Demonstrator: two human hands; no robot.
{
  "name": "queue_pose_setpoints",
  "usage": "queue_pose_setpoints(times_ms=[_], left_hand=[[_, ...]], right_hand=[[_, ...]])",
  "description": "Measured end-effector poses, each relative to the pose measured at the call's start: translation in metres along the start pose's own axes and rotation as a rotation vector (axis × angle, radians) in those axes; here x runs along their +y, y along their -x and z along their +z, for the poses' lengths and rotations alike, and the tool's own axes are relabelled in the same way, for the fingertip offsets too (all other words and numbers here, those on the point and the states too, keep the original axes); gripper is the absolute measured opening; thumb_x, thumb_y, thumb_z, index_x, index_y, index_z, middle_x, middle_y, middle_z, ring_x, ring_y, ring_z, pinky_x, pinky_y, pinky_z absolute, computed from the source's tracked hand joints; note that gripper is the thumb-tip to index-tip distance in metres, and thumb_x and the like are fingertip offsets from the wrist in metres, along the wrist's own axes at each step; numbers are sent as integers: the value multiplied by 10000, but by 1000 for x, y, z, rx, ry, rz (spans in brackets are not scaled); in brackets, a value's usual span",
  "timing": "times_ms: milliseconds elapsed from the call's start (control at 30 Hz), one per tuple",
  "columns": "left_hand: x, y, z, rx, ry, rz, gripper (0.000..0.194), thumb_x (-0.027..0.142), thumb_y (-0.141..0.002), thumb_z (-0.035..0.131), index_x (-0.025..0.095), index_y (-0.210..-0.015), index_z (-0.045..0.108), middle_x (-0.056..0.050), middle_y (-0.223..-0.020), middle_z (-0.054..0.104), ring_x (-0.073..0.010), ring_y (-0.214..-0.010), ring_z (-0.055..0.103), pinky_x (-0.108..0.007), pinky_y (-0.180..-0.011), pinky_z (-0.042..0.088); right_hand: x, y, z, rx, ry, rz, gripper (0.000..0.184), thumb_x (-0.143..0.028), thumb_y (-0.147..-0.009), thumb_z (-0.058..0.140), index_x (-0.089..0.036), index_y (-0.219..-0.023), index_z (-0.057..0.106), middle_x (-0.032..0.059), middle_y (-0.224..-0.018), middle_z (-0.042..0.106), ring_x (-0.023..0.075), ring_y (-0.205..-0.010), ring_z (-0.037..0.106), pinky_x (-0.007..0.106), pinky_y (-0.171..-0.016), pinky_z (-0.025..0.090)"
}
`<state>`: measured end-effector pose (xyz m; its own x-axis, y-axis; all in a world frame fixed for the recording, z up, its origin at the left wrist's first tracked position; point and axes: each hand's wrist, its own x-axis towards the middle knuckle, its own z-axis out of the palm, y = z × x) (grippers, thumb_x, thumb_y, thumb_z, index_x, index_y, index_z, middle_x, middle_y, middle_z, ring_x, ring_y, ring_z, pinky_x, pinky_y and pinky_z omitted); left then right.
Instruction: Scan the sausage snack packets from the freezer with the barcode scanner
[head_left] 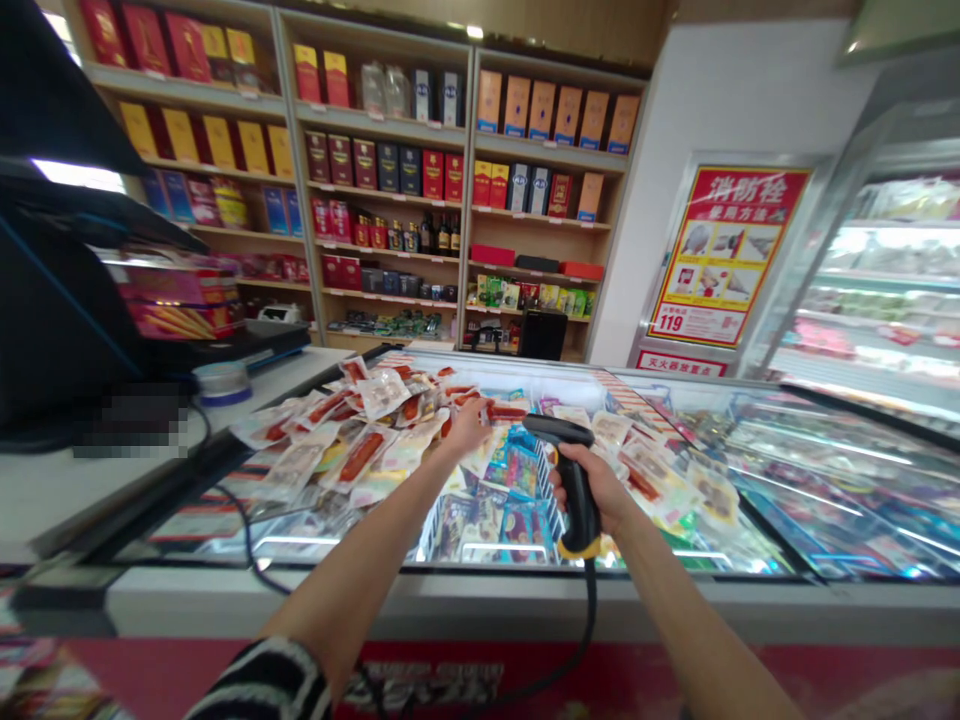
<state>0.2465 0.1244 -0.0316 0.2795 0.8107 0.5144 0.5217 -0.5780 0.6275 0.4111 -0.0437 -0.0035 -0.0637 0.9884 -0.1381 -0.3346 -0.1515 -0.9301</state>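
Observation:
My right hand (600,485) is wrapped round the handle of a black barcode scanner (576,495) with a yellow base end and a cable hanging down. The scanner's head points left, toward my left hand (469,425). That hand reaches over the freezer and is closed on a clear packet of red sausage (510,412), just left of the scanner head. Beside my left forearm, a heap of sausage packets (362,455) lies on the freezer's glass top. Several more packets (645,475) lie to the right of the scanner.
The chest freezer (300,590) spans the front, with colourful packs visible inside. A counter (82,490) at left carries a dark till screen (60,300) and a round tub (223,382). The scanner cable (589,630) hangs across the freezer front. Shelves of boxes (397,165) stand behind.

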Motion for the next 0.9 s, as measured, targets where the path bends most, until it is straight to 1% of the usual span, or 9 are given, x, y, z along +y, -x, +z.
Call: queue_pose_setpoints(times_ms=[133,233,400,467,567,667,733,833,900], left_hand=[[-2,-5,-9,64,-85,-31,433,46,-555,525,134,-979,549,-75,-988,529,-192,-951,485,-294,-839,373],[-1,-6,-18,142,-144,-57,402,66,-590,528,122,-987,551,-109,-1029,495,-223,-1001,453,-323,-878,336],[19,-3,-17,273,-228,-87,374,142,-652,527,132,-1026,534,-147,-1264,287,-316,-1182,227,-427,-962,183],[33,-3,-2,178,-208,-100,404,107,-671,488,150,-1073,504,-130,-1253,332,-281,-1186,244,-396,-960,200],[55,-3,35,-29,-155,-131,404,148,-660,520,159,-1064,512,-99,-1085,519,-217,-1053,434,-303,-873,323],[73,-1,76,-184,-122,-242,464,313,-611,594,142,-1035,519,-95,-972,590,-212,-913,530,-273,-737,397],[82,1,95,-245,-119,-313,557,389,-551,633,129,-1029,517,-118,-980,590,-244,-921,528,-294,-718,399],[89,3,108,-295,-125,-397,634,422,-458,689,106,-985,536,-154,-1016,567,-313,-985,484,-350,-742,386],[87,2,107,-325,-102,-417,533,403,-491,686,113,-921,564,-124,-978,582,-291,-956,505,-342,-741,395]], right_hand=[[-12,2,-19,80,-19,-74,199,-364,-684,511,-167,-702,493,-30,-499,535,81,-373,469,202,-343,397],[-22,3,-43,234,-10,-140,199,-361,-666,530,-169,-697,490,-33,-479,527,88,-362,468,204,-326,389],[-32,4,-84,421,-4,-242,195,-350,-641,550,-171,-689,487,-36,-454,514,90,-350,455,205,-312,374],[-32,5,-94,430,-24,-249,189,-343,-641,550,-171,-681,483,-33,-451,514,90,-353,455,208,-325,382],[-30,4,-103,427,-46,-256,184,-340,-642,549,-171,-678,484,-28,-454,519,93,-363,463,215,-348,398],[-26,4,-106,428,-44,-255,195,-350,-641,551,-167,-664,486,-21,-471,526,87,-360,456,214,-353,402],[-23,4,-105,414,-41,-250,209,-359,-640,553,-163,-641,480,-17,-481,526,83,-362,455,210,-353,401],[-19,6,-100,401,-26,-231,227,-374,-635,557,-161,-648,478,-26,-468,511,88,-362,461,206,-339,391],[-16,6,-93,409,2,-216,234,-377,-630,559,-161,-671,479,-32,-453,502,92,-350,458,208,-326,382]])
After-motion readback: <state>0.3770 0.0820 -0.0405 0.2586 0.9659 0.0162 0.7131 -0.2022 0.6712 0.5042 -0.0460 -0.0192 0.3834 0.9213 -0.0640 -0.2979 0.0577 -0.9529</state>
